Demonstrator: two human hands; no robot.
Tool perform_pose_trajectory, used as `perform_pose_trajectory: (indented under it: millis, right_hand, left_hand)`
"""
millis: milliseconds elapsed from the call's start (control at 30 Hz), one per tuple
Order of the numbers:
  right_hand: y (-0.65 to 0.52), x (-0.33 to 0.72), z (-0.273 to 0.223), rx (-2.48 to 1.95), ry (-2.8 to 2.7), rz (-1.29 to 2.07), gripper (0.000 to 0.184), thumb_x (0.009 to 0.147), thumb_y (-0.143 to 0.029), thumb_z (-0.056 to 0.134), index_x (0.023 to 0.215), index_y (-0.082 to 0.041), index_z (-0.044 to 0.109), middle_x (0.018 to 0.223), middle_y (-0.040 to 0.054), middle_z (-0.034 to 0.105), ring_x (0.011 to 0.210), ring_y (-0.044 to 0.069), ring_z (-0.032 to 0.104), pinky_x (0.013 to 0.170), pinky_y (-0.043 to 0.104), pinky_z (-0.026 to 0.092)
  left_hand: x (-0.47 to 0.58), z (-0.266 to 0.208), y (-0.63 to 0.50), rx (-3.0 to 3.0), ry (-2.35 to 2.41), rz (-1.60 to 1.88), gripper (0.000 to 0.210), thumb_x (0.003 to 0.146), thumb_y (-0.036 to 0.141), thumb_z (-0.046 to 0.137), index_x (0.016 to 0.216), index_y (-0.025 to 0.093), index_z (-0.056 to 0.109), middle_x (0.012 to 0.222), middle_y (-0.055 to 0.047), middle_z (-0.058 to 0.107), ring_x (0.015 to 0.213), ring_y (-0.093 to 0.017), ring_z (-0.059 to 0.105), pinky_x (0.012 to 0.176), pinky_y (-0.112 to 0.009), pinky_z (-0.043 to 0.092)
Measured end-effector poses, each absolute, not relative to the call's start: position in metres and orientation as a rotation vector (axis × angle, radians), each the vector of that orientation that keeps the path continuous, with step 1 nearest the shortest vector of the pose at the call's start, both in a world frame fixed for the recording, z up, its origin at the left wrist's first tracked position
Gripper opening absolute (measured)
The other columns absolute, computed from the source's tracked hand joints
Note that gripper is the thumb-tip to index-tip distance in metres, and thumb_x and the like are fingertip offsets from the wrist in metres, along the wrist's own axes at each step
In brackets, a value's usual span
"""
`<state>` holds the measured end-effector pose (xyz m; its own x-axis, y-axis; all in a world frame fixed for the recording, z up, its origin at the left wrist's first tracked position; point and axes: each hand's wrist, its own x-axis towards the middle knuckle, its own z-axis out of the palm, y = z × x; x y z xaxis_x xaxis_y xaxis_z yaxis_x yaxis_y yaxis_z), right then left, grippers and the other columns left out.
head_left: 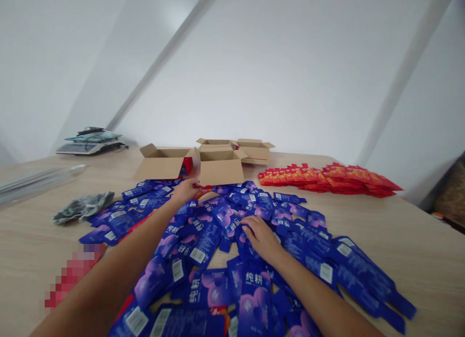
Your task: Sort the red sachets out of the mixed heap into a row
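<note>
A wide pile of flat blue pouches (207,242) with purple fruit prints and white barcodes covers the middle of the table. At its far edge my left hand (186,189) is stretched out, fingertips pinched at the end of a red-orange pouch (204,190) among the blue ones. My right hand (260,234) rests on the pile, its fingers bent and somewhat apart from the thumb, touching the blue pouches under it. What lies beneath its fingertips is partly hidden. More red shows between the blue pouches below my left forearm.
Open cardboard boxes stand behind the pile, the nearest a brown box (222,171). Overlapping red pouches (327,178) lie in a row at the right. On the left are a grey cloth glove (84,207), a scale (85,147) with things on it, and clear plastic strips (36,183).
</note>
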<state>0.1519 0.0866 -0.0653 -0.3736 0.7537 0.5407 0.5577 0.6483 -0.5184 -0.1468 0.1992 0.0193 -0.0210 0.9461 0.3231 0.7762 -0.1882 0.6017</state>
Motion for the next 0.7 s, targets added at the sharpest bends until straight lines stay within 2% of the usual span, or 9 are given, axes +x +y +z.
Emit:
perform_pose_trajectory:
  millis: [133,200,300,367,400,467,533,600,700]
  right_hand:
    - [0.084,0.151,-0.056,-0.995,-1.886,0.442,0.027,0.091,-0.029,0.042,0.111,-0.021,0.057,0.112,0.0084,0.061,0.107,0.021,0.054,0.095,0.039,0.041]
    - [0.080,0.146,-0.047,-0.988,-1.776,0.567,0.031,0.090,-0.034,0.044,0.118,-0.021,0.052,0.113,0.0090,0.061,0.105,0.021,0.056,0.092,0.038,0.044]
    - [0.071,0.138,-0.032,-0.979,-1.603,0.839,0.033,0.089,-0.047,0.042,0.109,-0.021,0.051,0.090,0.0062,0.066,0.075,0.018,0.063,0.066,0.031,0.051]
    - [0.067,0.137,-0.024,-0.984,-1.501,0.978,0.036,0.089,-0.055,0.037,0.090,-0.022,0.052,0.065,0.0005,0.061,0.050,0.014,0.055,0.046,0.026,0.043]
    - [0.066,0.138,-0.022,-0.988,-1.460,1.004,0.039,0.089,-0.057,0.034,0.082,-0.022,0.050,0.056,-0.0021,0.056,0.043,0.013,0.049,0.042,0.024,0.038]
    - [0.065,0.143,-0.020,-0.993,-1.425,0.960,0.043,0.089,-0.059,0.034,0.072,-0.021,0.047,0.047,-0.0049,0.049,0.039,0.010,0.042,0.041,0.022,0.034]
    - [0.065,0.149,-0.019,-1.013,-1.422,0.879,0.043,0.088,-0.058,0.037,0.068,-0.020,0.047,0.043,-0.0065,0.044,0.038,0.008,0.040,0.042,0.021,0.032]
    - [0.066,0.155,-0.019,-1.050,-1.434,0.839,0.043,0.088,-0.057,0.040,0.067,-0.020,0.047,0.040,-0.0078,0.040,0.035,0.008,0.037,0.040,0.020,0.030]
    - [0.063,0.157,-0.018,-1.056,-1.457,0.886,0.041,0.087,-0.056,0.043,0.068,-0.020,0.047,0.037,-0.0092,0.038,0.033,0.007,0.034,0.038,0.019,0.026]
  left_hand:
    - [-0.114,0.039,0.165,1.927,1.664,1.410,0.026,0.074,0.043,0.056,0.076,0.017,0.056,0.071,-0.001,0.063,0.070,-0.016,0.059,0.062,-0.025,0.045]
    - [-0.086,0.042,0.144,1.651,1.310,1.619,0.029,0.067,0.042,0.066,0.070,0.017,0.052,0.066,0.000,0.061,0.062,-0.015,0.059,0.059,-0.025,0.046]
    - [-0.041,0.036,0.113,1.386,1.045,1.553,0.029,0.063,0.037,0.072,0.066,0.017,0.051,0.063,0.001,0.062,0.055,-0.012,0.056,0.054,-0.022,0.045]
    - [-0.018,0.029,0.096,1.274,0.953,1.562,0.029,0.063,0.035,0.073,0.065,0.017,0.051,0.063,0.003,0.061,0.056,-0.010,0.056,0.055,-0.021,0.046]
    - [-0.009,0.024,0.088,1.237,0.923,1.551,0.028,0.063,0.035,0.073,0.067,0.017,0.052,0.064,0.003,0.061,0.057,-0.010,0.057,0.056,-0.021,0.046]
    - [0.006,0.014,0.076,1.218,0.892,1.438,0.029,0.065,0.038,0.073,0.075,0.017,0.055,0.066,0.003,0.063,0.056,-0.011,0.058,0.052,-0.021,0.047]
    - [0.017,0.001,0.067,1.258,0.890,1.208,0.031,0.067,0.042,0.071,0.079,0.016,0.058,0.059,0.003,0.061,0.046,-0.010,0.055,0.043,-0.020,0.043]
    - [0.025,-0.010,0.062,1.272,0.873,1.033,0.034,0.072,0.047,0.065,0.069,0.014,0.058,0.047,0.003,0.055,0.035,-0.008,0.046,0.034,-0.018,0.036]
    - [0.034,-0.018,0.060,1.222,0.825,1.025,0.039,0.074,0.049,0.061,0.059,0.015,0.053,0.037,0.005,0.048,0.027,-0.005,0.036,0.028,-0.016,0.027]
